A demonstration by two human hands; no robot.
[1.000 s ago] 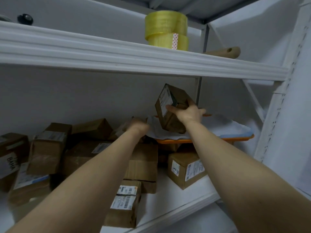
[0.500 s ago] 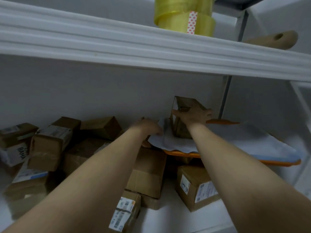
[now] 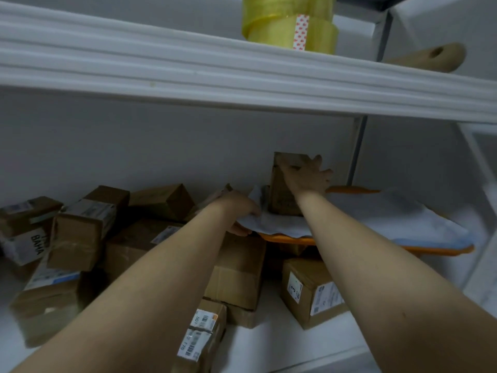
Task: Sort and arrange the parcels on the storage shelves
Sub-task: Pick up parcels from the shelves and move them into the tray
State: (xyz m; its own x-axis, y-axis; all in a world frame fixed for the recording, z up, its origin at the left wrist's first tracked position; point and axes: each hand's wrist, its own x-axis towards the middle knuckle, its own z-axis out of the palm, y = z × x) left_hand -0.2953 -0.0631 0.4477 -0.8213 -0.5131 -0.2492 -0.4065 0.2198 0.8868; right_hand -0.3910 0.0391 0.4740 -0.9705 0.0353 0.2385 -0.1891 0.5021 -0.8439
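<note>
Upright on a white mailer bag [image 3: 363, 219], towards the back wall of the lower shelf [image 3: 282, 345]: a small cardboard box [image 3: 283, 195], plain brown face forward. Capped at its upper right corner by the right hand [image 3: 306, 176], with the thumb laid along the top front edge and the fingers [image 3: 318, 160] splayed wide and fairly straight past the far side. Touching the box, not curled round it.

Just left of the box, at the near left edge of the same bag: the left hand [image 3: 236, 211]. Pinching that edge, knuckles above and one fingertip showing below. No contact with the box.

Beneath the bag, an orange flat parcel [image 3: 443, 250], only its rim showing, propped on brown boxes. Lower right, a labelled carton [image 3: 312, 292]. Between the two forearms, a long brown box [image 3: 236, 273] and, nearer, a barcode-labelled box [image 3: 201, 337]. Further left, a tumbled heap of cardboard parcels [image 3: 80, 232], some tilted against one another.

Overhead, on the white upper shelf [image 3: 242, 84]: stacked rolls of yellowish packing tape [image 3: 290, 25] and, to the right, a wooden handle [image 3: 430, 57] lying flat.
</note>
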